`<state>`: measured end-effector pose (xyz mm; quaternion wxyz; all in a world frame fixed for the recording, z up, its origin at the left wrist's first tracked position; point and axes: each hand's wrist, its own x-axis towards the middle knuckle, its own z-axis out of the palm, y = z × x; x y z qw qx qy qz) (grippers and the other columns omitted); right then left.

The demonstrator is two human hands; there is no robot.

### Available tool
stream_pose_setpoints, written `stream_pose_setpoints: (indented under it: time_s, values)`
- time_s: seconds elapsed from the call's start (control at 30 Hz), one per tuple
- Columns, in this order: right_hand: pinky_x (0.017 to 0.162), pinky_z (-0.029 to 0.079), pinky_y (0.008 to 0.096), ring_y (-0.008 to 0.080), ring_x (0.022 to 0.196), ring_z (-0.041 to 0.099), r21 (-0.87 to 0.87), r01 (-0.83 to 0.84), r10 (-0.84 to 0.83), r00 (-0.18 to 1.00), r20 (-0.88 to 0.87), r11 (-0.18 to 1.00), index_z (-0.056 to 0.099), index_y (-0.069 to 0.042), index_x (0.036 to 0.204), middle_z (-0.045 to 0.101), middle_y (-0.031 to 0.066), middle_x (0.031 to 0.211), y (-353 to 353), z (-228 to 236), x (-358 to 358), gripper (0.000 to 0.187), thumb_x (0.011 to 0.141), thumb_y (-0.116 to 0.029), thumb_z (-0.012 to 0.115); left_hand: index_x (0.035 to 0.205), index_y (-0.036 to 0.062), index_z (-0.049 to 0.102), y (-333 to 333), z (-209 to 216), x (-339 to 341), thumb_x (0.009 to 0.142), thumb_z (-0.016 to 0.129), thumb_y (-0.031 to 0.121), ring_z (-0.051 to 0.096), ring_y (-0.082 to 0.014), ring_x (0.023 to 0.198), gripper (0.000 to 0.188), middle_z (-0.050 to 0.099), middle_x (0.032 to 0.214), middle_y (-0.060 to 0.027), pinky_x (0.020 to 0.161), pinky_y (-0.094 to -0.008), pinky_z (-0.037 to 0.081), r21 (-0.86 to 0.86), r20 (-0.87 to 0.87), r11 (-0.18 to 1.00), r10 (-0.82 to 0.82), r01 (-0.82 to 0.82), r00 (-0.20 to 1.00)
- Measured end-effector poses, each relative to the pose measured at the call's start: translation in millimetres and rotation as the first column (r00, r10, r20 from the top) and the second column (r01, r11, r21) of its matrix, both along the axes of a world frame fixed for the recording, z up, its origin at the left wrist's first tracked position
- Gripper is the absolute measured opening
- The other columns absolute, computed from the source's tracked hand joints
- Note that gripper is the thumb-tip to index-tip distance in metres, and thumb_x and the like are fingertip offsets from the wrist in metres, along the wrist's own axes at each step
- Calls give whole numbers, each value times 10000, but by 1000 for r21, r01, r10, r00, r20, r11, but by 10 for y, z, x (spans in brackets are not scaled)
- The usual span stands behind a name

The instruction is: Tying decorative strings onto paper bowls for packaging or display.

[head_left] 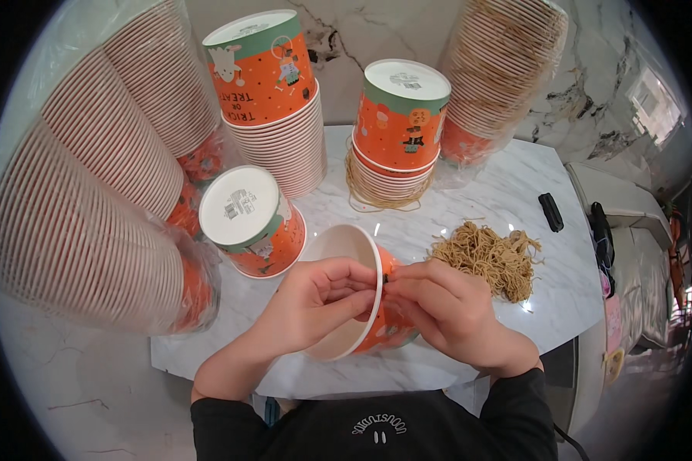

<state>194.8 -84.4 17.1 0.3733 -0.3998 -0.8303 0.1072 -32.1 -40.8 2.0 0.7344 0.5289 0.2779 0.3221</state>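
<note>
An orange paper bucket [378,329] with a white inside lies tipped in front of me, its mouth facing left. My left hand [315,301] reaches into the mouth, fingers curled and thumb close to them, near the rim. On the outer side, my right hand [446,303] pinches just below the rim, opposite the left fingertips. A tiny dark spot [385,278] shows on the bucket wall at the right fingertips; its kind is unclear. What either pinch holds is hidden. Right of the bucket lies a tangled heap of tan cords [490,257].
An upside-down bucket [242,207] stands to the left. Behind are two upside-down bucket stacks [273,146] [404,115], the right one with cord loops [351,180] round it. Plastic-wrapped stacks [92,223] line the left; another [500,69] stands back right. A black object [550,213] lies right.
</note>
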Motion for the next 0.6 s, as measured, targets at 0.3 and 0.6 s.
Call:
stream_pose_setpoints:
  time_s: [0.3, 0.6]
  values:
    - [678, 561, 367, 267, 801, 702, -165, -31, 42, 997, 64, 986, 743, -60, 997, 697, 82, 940, 28, 135, 127, 230, 779, -18, 801, 965, -25, 669, -41, 142, -44, 919, 663, 17, 629, -31, 782, 63, 679, 817, -4, 685, -213, 508, 200, -305, 979, 28, 35, 952]
    - [646, 536, 318, 235, 734, 685, -270, 210, -207, 978, 39, 940, 745, -51, 963, 696, 68, 821, 93, 296, 339, 82, 881, -42, 743, 920, 26, 638, -144, 246, -5, 854, 683, 34, 610, -101, 671, 80, 630, 748, -23, 617, -266, 492, 534, -342, 839, 324, -101, 882]
